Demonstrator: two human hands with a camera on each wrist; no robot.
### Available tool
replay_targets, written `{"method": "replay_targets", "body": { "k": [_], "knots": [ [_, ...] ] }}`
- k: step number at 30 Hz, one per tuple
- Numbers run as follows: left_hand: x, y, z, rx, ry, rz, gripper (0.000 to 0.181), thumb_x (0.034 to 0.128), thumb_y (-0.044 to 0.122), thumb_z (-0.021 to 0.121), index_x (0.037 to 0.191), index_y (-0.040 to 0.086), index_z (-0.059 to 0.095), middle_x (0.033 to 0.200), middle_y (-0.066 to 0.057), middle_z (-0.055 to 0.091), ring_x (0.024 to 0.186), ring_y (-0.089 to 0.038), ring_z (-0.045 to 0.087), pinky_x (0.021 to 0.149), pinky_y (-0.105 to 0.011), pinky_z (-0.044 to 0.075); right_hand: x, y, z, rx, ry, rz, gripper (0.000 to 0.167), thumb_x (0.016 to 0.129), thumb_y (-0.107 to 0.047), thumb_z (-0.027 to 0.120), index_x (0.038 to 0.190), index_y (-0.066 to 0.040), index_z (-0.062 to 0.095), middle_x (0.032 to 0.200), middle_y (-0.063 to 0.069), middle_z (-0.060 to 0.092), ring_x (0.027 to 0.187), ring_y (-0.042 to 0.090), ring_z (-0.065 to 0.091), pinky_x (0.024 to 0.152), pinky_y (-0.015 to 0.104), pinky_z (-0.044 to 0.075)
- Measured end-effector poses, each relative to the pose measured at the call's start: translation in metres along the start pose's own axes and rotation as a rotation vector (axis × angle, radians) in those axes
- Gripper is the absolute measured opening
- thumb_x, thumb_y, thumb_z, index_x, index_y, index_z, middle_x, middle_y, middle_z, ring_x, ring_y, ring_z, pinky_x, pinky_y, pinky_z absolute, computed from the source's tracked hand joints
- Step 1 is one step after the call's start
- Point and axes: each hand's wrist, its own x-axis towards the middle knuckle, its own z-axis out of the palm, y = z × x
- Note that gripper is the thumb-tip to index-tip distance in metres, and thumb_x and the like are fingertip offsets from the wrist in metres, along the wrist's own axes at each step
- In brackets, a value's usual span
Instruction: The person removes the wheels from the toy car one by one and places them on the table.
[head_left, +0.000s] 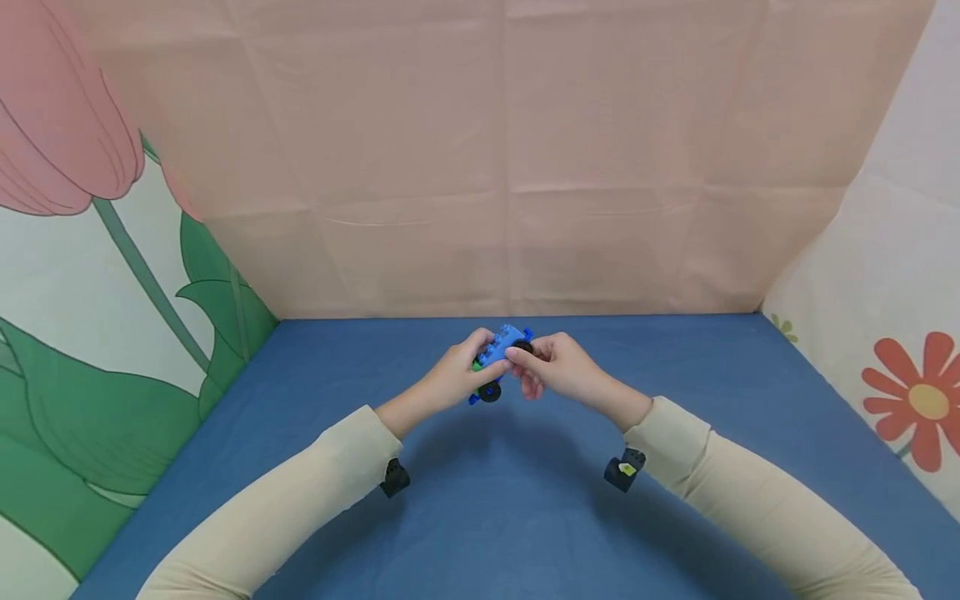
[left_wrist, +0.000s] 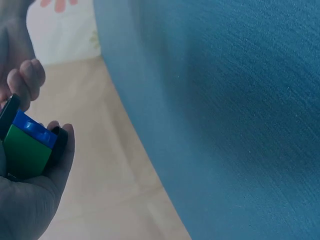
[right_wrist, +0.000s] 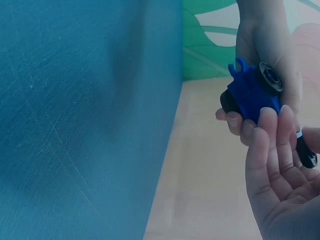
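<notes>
A small blue toy vehicle with black wheels and a green part is held up above the blue surface. My left hand grips its left side, fingers behind and thumb in front. My right hand pinches a black wheel at the right end. In the left wrist view, a green block sits against the blue part in the left palm. The right wrist view shows the blue underside, a hook-like end and wheels, with the right fingers touching it.
A blue cloth surface lies below the hands. Behind it hangs a beige cloth, with flower-printed panels at the left and right. Dark wrist cameras hang under both sleeves.
</notes>
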Motion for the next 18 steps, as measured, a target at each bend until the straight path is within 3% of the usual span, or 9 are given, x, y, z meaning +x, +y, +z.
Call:
{"method": "replay_targets", "body": {
  "k": [5, 12, 18],
  "knots": [
    [0.0001, -0.0013, 0.0003, 0.003, 0.008, -0.025, 0.046, 0.0979, 0.036, 0.057, 0.131, 0.006, 0.043, 0.110, -0.013, 0.062, 0.087, -0.020, 0.060, 0.070, -0.030, 0.050, 0.0019, 0.0006, 0.0020, -0.090, 0.014, -0.044, 0.040, 0.098, -0.037, 0.055, 0.076, -0.007, 0.067, 0.059, 0.006, 0.064, 0.054, 0.020, 0.062, 0.058, 0.035, 0.054],
    [0.0032, -0.0027, 0.0019, 0.015, 0.013, -0.031, 0.048, 0.0981, 0.035, 0.057, 0.132, 0.005, 0.043, 0.110, -0.014, 0.061, 0.086, -0.020, 0.059, 0.070, -0.030, 0.050, 0.0023, 0.0025, 0.0031, -0.167, 0.052, -0.067, 0.040, 0.098, -0.036, 0.055, 0.074, -0.006, 0.066, 0.059, 0.004, 0.063, 0.053, 0.015, 0.061, 0.058, 0.032, 0.053],
    [0.0065, -0.0038, 0.0034, 0.030, 0.021, -0.018, 0.047, 0.0984, 0.032, 0.057, 0.132, 0.003, 0.043, 0.108, -0.015, 0.061, 0.083, -0.021, 0.059, 0.068, -0.029, 0.049, 0.0033, 0.0033, 0.0040, -0.172, 0.072, -0.029, 0.043, 0.098, -0.036, 0.055, 0.076, -0.002, 0.066, 0.060, 0.003, 0.064, 0.058, 0.023, 0.064, 0.060, 0.032, 0.053]
  ]
}}
